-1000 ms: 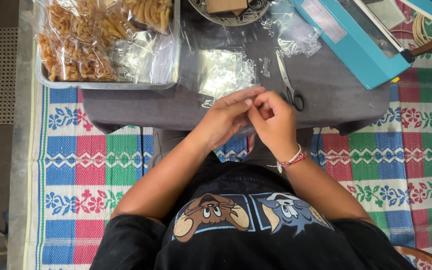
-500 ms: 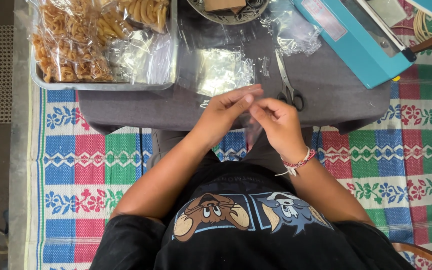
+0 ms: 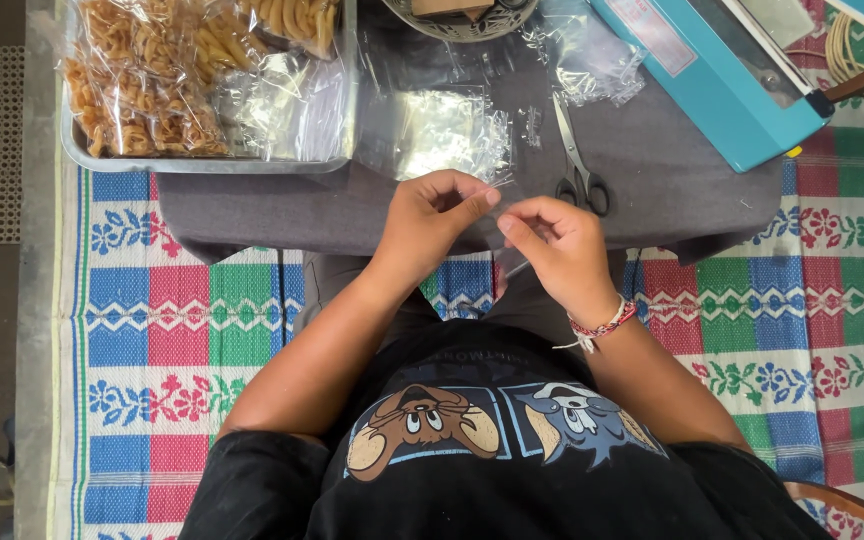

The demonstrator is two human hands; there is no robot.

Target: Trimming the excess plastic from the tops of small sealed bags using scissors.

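Scissors [image 3: 577, 165], teal sealer [image 3: 722, 75], snack tray [image 3: 202, 165]

Your low table [image 3: 252, 205] stands in front of you on the mat [image 3: 182, 320]. On its far left corner lies the tray [image 3: 202, 163], and in the tray lie the snack bags [image 3: 142, 80]. Right of the tray, in the middle of the table, lies a pile of empty bags [image 3: 447, 130]. The scissors [image 3: 580, 165] lie just right of this pile. The sealer [image 3: 722, 75] is at the far right. Behind the pile, at the far edge, stands a bowl [image 3: 462, 20]. Your left hand [image 3: 437, 215] and right hand [image 3: 557, 250] are close together at the near edge of the table, between the pile and your body.
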